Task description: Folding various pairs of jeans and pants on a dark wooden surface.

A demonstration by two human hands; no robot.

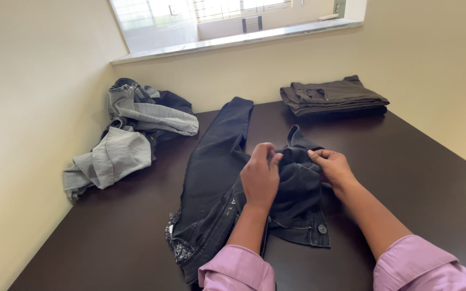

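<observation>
Both hands are working on the black jeans (227, 178) lying mid-desk: the left hand (260, 178) and right hand (334, 166) are each pinching the bunched leg fabric, fingers closed on it. One leg is lying straight toward the window. Dark folded trousers (330, 96) are sitting finished at the dark desk (422, 178)'s far edge; crumpled grey jeans (130, 134) are waiting unfolded.

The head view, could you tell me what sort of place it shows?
Probably a room in a home: a dark table against plain cream walls under a window sill, with jeans being handled and folded trousers nearby.
</observation>
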